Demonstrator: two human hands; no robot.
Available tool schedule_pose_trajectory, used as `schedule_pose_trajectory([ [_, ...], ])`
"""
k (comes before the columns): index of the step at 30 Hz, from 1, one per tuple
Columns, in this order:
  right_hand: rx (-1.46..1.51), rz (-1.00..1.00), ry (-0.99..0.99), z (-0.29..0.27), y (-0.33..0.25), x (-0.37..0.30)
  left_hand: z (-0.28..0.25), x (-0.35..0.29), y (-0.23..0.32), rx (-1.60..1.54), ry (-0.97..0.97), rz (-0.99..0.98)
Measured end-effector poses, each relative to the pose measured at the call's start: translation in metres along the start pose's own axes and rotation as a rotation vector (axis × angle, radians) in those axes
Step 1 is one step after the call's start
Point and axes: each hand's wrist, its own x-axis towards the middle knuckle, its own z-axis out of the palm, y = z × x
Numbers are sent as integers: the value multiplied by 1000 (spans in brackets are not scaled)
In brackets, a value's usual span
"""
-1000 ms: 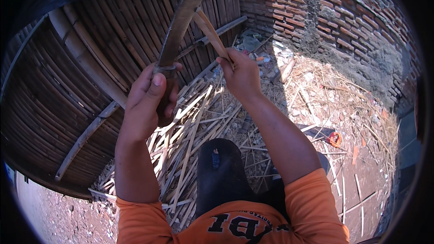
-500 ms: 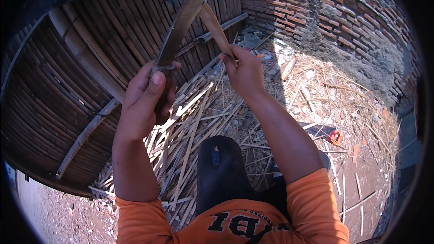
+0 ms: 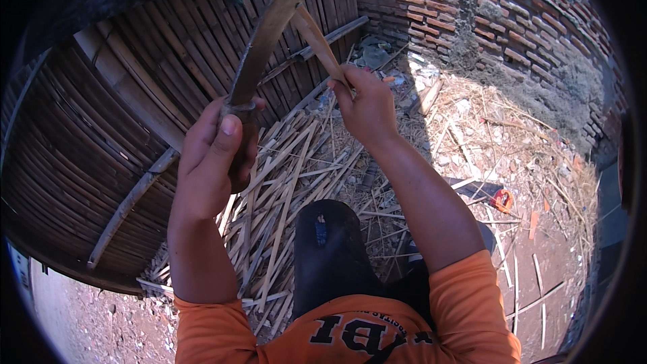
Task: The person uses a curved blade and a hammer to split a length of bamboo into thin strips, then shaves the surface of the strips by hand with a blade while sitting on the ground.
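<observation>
My left hand [image 3: 219, 152] is closed round the handle of a machete, its thumb laid along the grip. The dark, worn machete blade [image 3: 273, 34] slants up and to the right, past the top edge of the view. In my right hand [image 3: 367, 104] a flat, pale bamboo strip [image 3: 318, 42] is pinched between thumb and fingers. The strip's upper end meets the blade's right side; whether the blade cuts into it I cannot tell. Below my hands many split bamboo strips [image 3: 286, 202] lie heaped on the ground.
A bamboo-slat wall [image 3: 162, 47] rises at the left, a brick wall [image 3: 512, 34] at the back right. On the littered ground to the right lies a saw with an orange handle [image 3: 501, 200]. Dry straw and debris [image 3: 499, 121] spread along the brick wall. My knee [image 3: 327, 243] is bent below.
My left hand and the machete have shifted slightly down and to the left. My right hand stays nearly in place, with the bamboo strip still against the blade.
</observation>
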Motion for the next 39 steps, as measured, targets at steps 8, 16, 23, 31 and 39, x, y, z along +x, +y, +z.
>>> schedule_pose_trajectory([
  [8, 36, 6, -1, -2, 3, -2, 0, -1, -1, 10, -9, 29],
  [16, 27, -8, -9, -3, 1, -1, -2, -2, -1, 10, -3, 35],
  [23, 18, -171, 61, -21, 12, 17, 16, 10, 8, 79, 81, 104],
  [31, -84, -288, 198, -113, -1, 65, 36, 71, 42, 15, -293, 383],
  [39, -113, 239, 29, -93, 74, 26, 92, 94, 9, 46, -165, 115],
])
